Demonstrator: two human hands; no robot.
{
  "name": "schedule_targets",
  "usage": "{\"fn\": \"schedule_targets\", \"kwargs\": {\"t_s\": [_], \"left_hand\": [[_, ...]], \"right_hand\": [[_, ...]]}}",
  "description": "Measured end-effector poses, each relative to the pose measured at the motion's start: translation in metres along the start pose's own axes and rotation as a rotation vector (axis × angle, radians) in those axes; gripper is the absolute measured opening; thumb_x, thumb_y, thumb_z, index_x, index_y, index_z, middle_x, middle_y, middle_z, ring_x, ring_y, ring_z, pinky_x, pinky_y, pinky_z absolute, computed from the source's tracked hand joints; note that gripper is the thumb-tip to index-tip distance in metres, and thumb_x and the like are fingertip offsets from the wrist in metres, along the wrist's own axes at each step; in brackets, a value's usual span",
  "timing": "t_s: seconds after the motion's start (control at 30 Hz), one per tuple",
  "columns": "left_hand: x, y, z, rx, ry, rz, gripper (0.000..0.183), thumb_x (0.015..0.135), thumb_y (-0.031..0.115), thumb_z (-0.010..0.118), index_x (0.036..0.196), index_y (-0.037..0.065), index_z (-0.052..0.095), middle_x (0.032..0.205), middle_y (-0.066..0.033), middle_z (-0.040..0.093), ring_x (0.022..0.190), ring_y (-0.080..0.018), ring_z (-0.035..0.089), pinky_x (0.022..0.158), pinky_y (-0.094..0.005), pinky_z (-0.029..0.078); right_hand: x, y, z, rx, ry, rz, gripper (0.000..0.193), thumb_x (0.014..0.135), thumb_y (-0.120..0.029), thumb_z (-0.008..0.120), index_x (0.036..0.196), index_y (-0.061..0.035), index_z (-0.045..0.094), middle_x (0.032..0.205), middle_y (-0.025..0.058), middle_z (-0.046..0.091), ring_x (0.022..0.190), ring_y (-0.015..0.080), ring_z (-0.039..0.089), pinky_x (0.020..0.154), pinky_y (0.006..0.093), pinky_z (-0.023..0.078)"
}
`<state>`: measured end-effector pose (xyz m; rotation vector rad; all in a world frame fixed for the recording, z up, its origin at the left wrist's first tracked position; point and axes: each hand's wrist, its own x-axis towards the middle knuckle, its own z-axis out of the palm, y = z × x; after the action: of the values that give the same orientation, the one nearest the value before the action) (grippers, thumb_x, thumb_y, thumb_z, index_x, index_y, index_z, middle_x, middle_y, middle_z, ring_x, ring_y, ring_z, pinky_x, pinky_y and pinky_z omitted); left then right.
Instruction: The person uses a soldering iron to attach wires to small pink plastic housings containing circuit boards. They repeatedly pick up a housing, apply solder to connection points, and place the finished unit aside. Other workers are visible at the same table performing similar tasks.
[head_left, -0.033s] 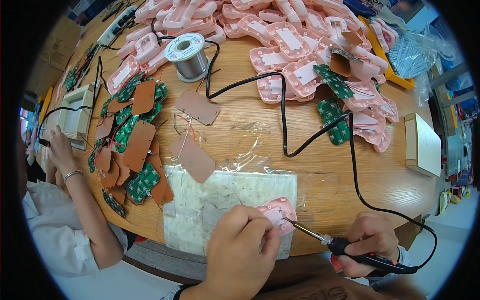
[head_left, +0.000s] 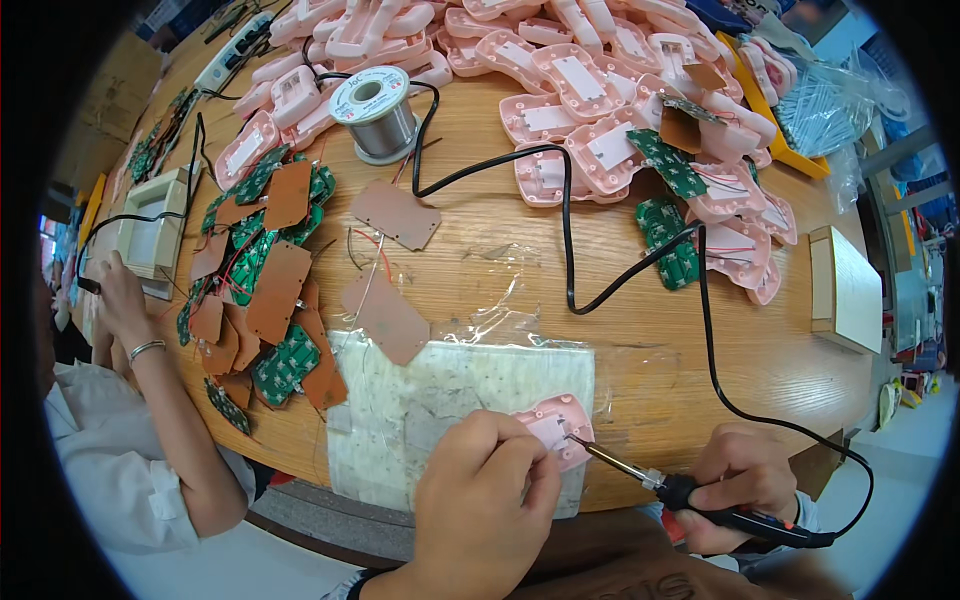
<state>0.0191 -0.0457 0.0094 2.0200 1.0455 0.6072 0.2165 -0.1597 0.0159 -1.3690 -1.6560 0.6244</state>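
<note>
My right hand (head_left: 745,485) is wrapped round the black handle of a soldering iron (head_left: 730,512). Its metal tip reaches left to a pink plastic shell (head_left: 572,412) and meets the white patch inside it. Over the shell's left side my left hand (head_left: 485,500) is closed, fingers curled, gripping the shell; what the fingertips pinch is hidden behind the knuckles. Beneath the shell lies a stained whitish mat (head_left: 375,450). Just past the mat's far edge rests a brown circuit board (head_left: 388,318) with thin wires, and another brown board (head_left: 396,215) lies beyond it.
Green and brown circuit boards (head_left: 275,290) are heaped at left, near a co-worker's arm (head_left: 165,400). A solder spool (head_left: 375,115) stands before piled pink shells (head_left: 580,80). The iron's black cable (head_left: 570,240) loops across the table. A wooden box (head_left: 845,290) sits at right.
</note>
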Motion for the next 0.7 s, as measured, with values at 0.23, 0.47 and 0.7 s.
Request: {"fn": "schedule_targets", "kwargs": {"t_s": [0.23, 0.47, 0.7], "left_hand": [[-0.0006, 0.0004, 0.0009, 0.029, -0.002, 0.029, 0.012, 0.068, -0.005, 0.067, 0.074, 0.001, 0.058, 0.079, -0.0091, 0.055, 0.063, -0.0236, 0.055, 0.056, -0.0324, 0.045], [-0.0011, 0.0011, 0.0013, 0.035, 0.005, 0.029, 0.012, 0.068, -0.004, 0.068, 0.074, 0.001, 0.059, 0.08, -0.0089, 0.055, 0.066, -0.0243, 0.055, 0.057, -0.0333, 0.044], [-0.0018, 0.0002, 0.0036, 0.064, 0.018, 0.041, 0.012, 0.068, -0.003, 0.069, 0.073, 0.001, 0.059, 0.08, -0.0088, 0.055, 0.067, -0.0253, 0.055, 0.058, -0.0342, 0.044]], "right_hand": [[0.0006, 0.0003, 0.0005, 0.006, -0.031, 0.002, 0.029, 0.066, -0.012, 0.078, 0.084, -0.0098, 0.055, 0.062, 0.0045, 0.052, 0.047, 0.0147, 0.048, 0.042, 0.0266, 0.034], [0.0029, -0.0018, 0.0019, 0.016, -0.004, -0.007, 0.03, 0.065, -0.012, 0.079, 0.083, -0.0095, 0.055, 0.061, 0.0041, 0.051, 0.046, 0.0145, 0.047, 0.04, 0.0266, 0.032], [0.004, -0.0013, 0.002, -0.003, -0.058, -0.029, 0.028, 0.065, -0.012, 0.079, 0.08, -0.0097, 0.055, 0.059, 0.0038, 0.05, 0.044, 0.0147, 0.046, 0.04, 0.0269, 0.032]]}}
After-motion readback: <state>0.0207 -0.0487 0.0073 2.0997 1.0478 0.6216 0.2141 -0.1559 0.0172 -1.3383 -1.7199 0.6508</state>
